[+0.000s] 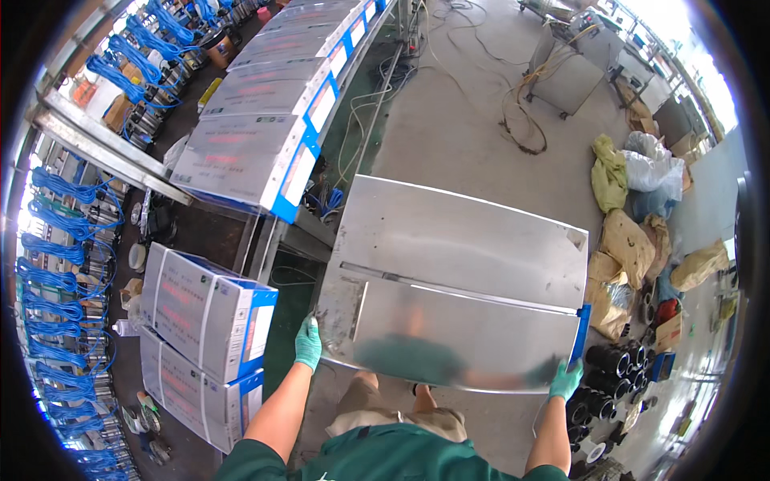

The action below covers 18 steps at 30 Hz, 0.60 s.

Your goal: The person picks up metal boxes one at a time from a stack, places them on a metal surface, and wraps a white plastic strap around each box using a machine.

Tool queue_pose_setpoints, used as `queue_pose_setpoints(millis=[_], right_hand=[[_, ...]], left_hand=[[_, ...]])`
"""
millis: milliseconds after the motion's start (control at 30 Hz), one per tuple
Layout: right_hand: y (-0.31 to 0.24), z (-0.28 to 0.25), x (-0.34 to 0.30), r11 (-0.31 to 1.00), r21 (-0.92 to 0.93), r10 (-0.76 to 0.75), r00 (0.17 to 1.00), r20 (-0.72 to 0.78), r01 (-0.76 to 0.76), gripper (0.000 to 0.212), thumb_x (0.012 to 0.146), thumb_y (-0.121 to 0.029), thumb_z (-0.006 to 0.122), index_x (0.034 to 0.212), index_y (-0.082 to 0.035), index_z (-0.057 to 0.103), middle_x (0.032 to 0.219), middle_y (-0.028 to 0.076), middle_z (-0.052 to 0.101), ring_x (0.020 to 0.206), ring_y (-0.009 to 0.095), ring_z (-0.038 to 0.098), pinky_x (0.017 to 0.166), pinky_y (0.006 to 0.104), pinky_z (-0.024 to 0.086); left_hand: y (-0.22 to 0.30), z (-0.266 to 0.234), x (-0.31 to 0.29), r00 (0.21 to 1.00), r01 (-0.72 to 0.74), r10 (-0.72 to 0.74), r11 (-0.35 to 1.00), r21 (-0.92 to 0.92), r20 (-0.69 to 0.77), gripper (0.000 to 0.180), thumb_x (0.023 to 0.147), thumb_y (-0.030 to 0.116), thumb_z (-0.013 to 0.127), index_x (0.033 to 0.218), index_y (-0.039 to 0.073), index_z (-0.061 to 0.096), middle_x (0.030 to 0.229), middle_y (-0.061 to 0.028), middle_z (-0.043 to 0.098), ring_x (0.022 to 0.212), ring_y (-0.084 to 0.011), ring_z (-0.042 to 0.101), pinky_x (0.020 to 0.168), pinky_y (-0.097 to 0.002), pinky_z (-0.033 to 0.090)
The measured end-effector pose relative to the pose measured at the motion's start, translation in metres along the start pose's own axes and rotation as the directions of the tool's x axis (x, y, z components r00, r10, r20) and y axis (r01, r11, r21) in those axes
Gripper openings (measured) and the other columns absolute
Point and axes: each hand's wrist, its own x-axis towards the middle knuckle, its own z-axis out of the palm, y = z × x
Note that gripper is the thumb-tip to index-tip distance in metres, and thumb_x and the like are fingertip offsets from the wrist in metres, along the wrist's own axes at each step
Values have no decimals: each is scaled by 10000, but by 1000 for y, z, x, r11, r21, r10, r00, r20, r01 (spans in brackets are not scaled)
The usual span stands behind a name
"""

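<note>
Two Gloved Hands Hold a Steel Sheet by Its Near Corners

Green fabric of the person's shirt (377, 461) fills the bottom edge of the view, with both bare forearms rising from it. Each arm ends in a teal work glove. At the left, the left hand (308, 343) is closed on the near left corner of a large shiny metal sheet (473, 329), fingers wrapped over its edge. At the right, the right hand (566, 379) grips the near right corner of the same sheet, just below a short blue edge strip (581, 333) that runs up that side. The sheet spans the whole gap between the two hands, its near edge running from one glove to the other, and its polished face mirrors the green shirt.

Beyond that sheet lies a second, similar metal panel (473, 236), tilted and partly covered by the near one; whether they touch cannot be told. Both sit above a grey concrete floor (457, 120).

To the left stand stacked cardboard boxes (204, 309) with blue ends, and farther up a long row of like boxes (265, 120). Coils of blue cable (56, 256) line the left rim. To the right, sacks and bags (634, 240) lie heaped beside black cylindrical parts (613, 361).
</note>
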Motion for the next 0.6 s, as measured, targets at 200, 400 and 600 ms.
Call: queue_pose_setpoints(millis=[200, 400, 600], right_hand=[[35, 48, 2, 966, 61, 228, 942, 246, -250, 744, 1051, -647, 506, 1348, 35, 528, 1236, 306, 653, 1140, 473, 645, 1004, 545, 507], [3, 62, 41, 975, -3, 220, 952, 213, -224, 794, 1045, -696, 449, 1290, 53, 547, 1233, 349, 654, 1139, 517, 637, 985, 566, 503], [-42, 90, 106, 984, -27, 179, 962, 208, -177, 834, 1047, -699, 425, 1319, 82, 540, 1281, 375, 621, 1184, 526, 609, 1024, 569, 489]], left_hand=[[-10, 26, 6, 971, 71, 16, 933, 352, -238, 474, 1009, 586, 615, 1259, 206, 749, 1086, -172, 781, 999, -399, 741, 861, -474, 576], [43, 45, 34, 970, 124, -18, 896, 427, -243, 549, 983, 695, 567, 1254, 254, 751, 1049, -191, 773, 987, -424, 732, 851, -521, 570], [98, 80, 102, 980, 77, 25, 867, 492, -197, 508, 1021, 633, 520, 1259, 238, 732, 1070, -191, 768, 990, -430, 726, 835, -533, 564]])
